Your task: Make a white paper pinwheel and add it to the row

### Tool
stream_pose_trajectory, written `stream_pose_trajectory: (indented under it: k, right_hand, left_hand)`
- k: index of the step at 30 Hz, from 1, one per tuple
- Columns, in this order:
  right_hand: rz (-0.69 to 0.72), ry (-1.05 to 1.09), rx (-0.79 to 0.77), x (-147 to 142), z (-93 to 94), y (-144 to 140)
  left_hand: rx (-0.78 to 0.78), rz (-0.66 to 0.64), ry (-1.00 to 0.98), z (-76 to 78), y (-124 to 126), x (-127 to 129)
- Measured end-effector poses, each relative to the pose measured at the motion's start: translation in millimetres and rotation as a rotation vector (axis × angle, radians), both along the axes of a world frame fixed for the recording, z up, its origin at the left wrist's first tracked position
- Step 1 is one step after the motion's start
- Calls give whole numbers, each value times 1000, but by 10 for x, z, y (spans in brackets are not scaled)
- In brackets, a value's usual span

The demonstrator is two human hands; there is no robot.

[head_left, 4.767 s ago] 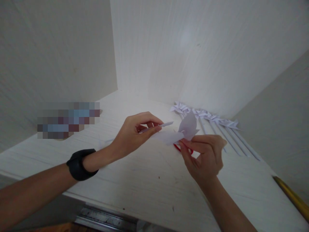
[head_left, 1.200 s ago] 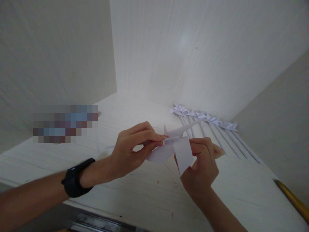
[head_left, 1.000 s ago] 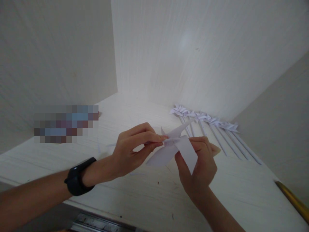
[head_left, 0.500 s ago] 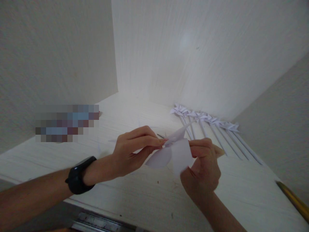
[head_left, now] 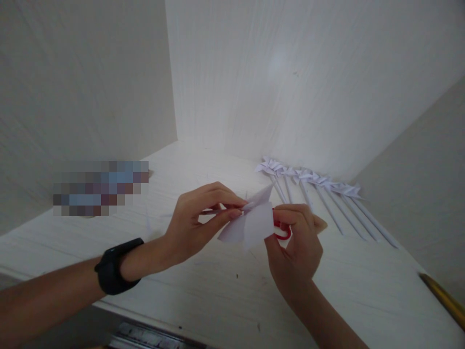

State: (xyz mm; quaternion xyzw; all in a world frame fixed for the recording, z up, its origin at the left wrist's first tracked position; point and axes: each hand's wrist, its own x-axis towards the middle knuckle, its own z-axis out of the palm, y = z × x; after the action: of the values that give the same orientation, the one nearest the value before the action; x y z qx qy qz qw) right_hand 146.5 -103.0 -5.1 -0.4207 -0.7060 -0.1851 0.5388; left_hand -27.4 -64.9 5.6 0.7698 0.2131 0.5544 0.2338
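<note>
My left hand [head_left: 205, 225] pinches a piece of white paper [head_left: 258, 224] with curved, folded-in flaps, like a pinwheel head, between thumb and fingers. On its right, my right hand [head_left: 296, 242] is closed around the red looped handle [head_left: 283, 236] of what look like scissors. The paper hides most of the tool. A thin, narrow strip shows between the left thumb and fingers; I cannot tell whether it is a blade. Both hands are above the white wood-grain surface [head_left: 203, 300].
Several white paper pinwheels on paper sticks [head_left: 330, 211] lie in a row along the back right. A pixelated object [head_left: 105, 189] sits at the left wall. A yellowish long object [head_left: 441, 298] is at the right edge, a metal rail [head_left: 156, 337] below the front edge.
My right hand has shifted slightly left, and its red handle has come into sight. The paper has turned a little and moved left. The metal tip above the left fingertips no longer shows.
</note>
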Motion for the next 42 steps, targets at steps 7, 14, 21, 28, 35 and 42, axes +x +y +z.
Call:
stream_pose_trajectory:
  k: [7,14,21,28,35,42]
  right_hand:
    - [100,111,-186,38,-46,44]
    - [247,248,-290,12,-21,69]
    - [347,375,-435,6,-47,104]
    - [511,494,-526,12,-66,122]
    - [485,422,-555,16,-37,80]
    - [587,610,-562,-10,-77,121]
  left_hand:
    - [-88,-41,-4,34,-3,44]
    - [-95,-63,10,33,-7,37]
    - [-198,-67,8,63,-14,49]
    - [-221,-82,18,78,-31,46]
    - [-250,-95,11,81,-36,63]
    - [-304,-125,11,82,-26,54]
